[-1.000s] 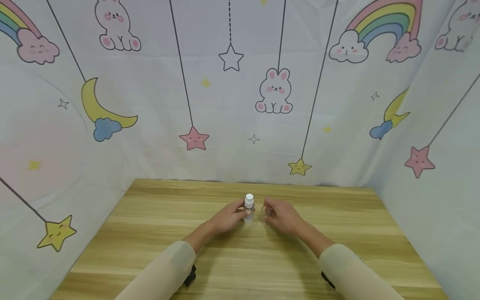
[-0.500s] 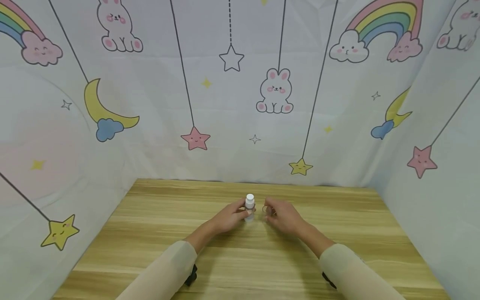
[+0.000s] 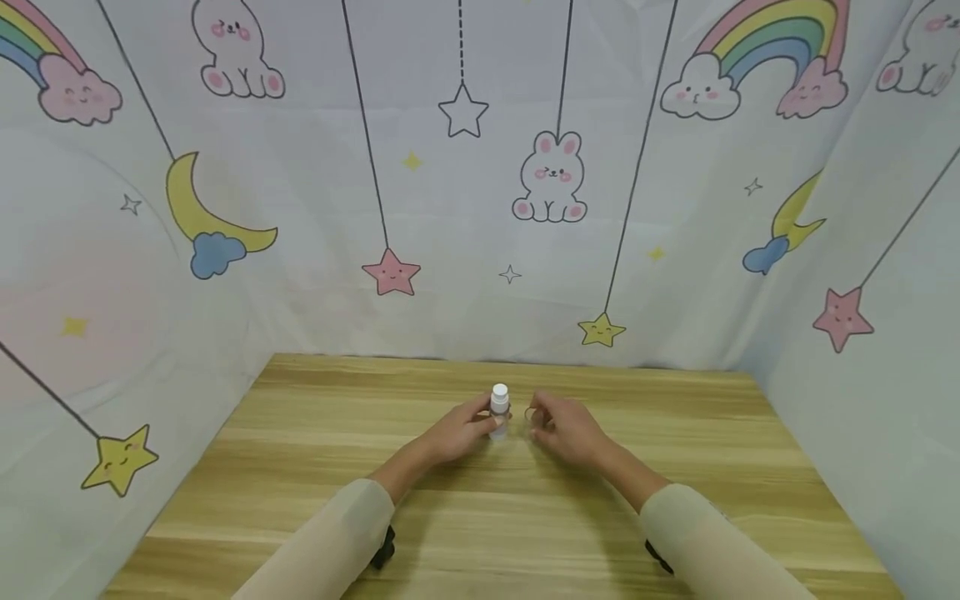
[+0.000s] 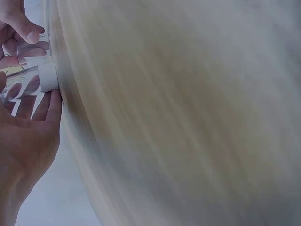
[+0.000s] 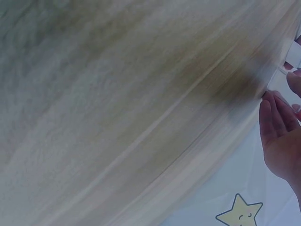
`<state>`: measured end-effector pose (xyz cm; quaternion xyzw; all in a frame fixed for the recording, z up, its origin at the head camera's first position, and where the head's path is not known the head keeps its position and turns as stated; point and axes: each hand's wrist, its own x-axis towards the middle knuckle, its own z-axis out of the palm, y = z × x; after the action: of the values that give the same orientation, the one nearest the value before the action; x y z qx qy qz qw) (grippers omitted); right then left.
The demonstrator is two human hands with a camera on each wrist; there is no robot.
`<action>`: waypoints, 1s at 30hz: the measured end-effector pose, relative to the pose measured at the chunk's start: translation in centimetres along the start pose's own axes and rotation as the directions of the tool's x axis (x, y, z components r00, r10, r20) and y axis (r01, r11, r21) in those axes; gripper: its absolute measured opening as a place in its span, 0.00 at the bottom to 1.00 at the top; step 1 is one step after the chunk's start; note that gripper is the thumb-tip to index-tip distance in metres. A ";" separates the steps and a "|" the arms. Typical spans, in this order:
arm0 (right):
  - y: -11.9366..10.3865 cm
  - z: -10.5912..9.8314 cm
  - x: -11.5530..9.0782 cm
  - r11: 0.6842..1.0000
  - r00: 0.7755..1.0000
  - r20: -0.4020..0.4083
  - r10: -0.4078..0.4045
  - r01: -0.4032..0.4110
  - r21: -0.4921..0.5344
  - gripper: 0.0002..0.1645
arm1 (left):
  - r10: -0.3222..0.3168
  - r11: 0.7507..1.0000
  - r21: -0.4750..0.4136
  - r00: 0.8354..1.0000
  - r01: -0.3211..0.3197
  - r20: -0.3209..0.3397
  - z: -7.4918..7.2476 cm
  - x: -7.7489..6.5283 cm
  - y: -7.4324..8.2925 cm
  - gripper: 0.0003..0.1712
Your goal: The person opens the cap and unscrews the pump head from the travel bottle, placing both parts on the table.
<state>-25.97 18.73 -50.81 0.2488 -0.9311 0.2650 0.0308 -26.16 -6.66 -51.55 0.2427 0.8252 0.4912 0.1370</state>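
A small bottle [image 3: 499,410] with a white top stands upright near the middle of the table. My left hand [image 3: 455,433] grips it around the body, thumb in front. The left wrist view shows its see-through body and white base [image 4: 48,76] right at the tabletop, with fingers of the left hand [image 4: 29,141] behind. Just right of the bottle, my right hand [image 3: 567,429] holds a clear, cup-shaped cover [image 4: 34,52] between thumb and fingers. Only its round rim shows in the head view. A narrow gap separates cover and bottle there. The right wrist view catches the right hand [image 5: 281,141] at its edge.
The wood-grain table [image 3: 480,533] reaches back to a pale cloth [image 3: 315,208] printed with rabbits, stars and rainbows. More cloth hangs along both sides. Dark straps [image 3: 382,550] show beneath the light sleeves [image 3: 322,533].
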 end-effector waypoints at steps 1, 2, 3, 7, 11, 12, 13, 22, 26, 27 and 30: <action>0.1 0.0 0.0 1.000 1.000 0.000 0.004 -0.004 0.001 0.16 | 0.002 1.000 0.001 1.000 -0.002 0.002 0.0 0.0 0.0 0.31; 0.1 0.1 0.0 1.000 1.000 -0.004 0.005 -0.005 0.007 0.16 | 0.005 1.000 0.003 1.000 -0.005 0.002 0.0 0.1 0.0 0.31; 0.2 0.1 0.0 1.000 1.000 -0.006 0.005 -0.005 0.012 0.16 | 0.007 1.000 0.006 1.000 -0.007 0.002 0.0 0.1 0.0 0.31; 0.7 0.3 -0.1 0.999 1.000 -0.009 0.013 -0.012 0.039 0.17 | 0.013 1.000 0.009 1.000 -0.013 -0.002 0.1 0.1 0.1 0.31; 1.1 0.3 -0.2 0.997 1.000 0.004 0.030 -0.030 0.067 0.17 | 0.012 1.000 0.008 1.000 -0.012 -0.007 0.2 0.2 0.2 0.30; 1.2 0.2 -0.2 0.997 0.999 0.006 0.033 -0.033 0.071 0.17 | 0.011 1.000 0.010 1.000 -0.011 -0.007 0.2 0.2 0.3 0.30; 1.2 0.2 -0.2 0.996 0.999 0.010 0.038 -0.039 0.075 0.17 | 0.010 1.000 0.013 1.000 -0.010 -0.008 0.2 0.2 0.3 0.30; 1.0 0.1 -0.2 0.995 0.998 0.038 0.058 -0.061 0.081 0.18 | 0.008 1.000 0.016 1.000 -0.008 0.001 0.1 0.1 0.1 0.30; 0.9 0.2 -0.2 0.994 0.998 0.036 0.059 -0.062 0.086 0.19 | -0.005 1.000 0.010 1.000 0.005 0.001 0.1 0.1 0.0 0.31; 0.9 0.3 -0.2 0.994 0.998 0.035 0.057 -0.060 0.087 0.19 | -0.007 1.000 0.006 1.000 0.007 0.001 0.0 0.1 0.0 0.31; 0.9 0.3 -0.2 0.994 0.998 0.037 0.045 -0.049 0.096 0.19 | -0.009 1.000 -0.001 1.000 0.009 0.001 0.0 0.1 -0.1 0.31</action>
<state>-26.20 19.33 -51.56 0.2325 -0.9231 0.3063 -0.0038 -26.24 -6.66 -51.62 0.2391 0.8261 0.4907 0.1400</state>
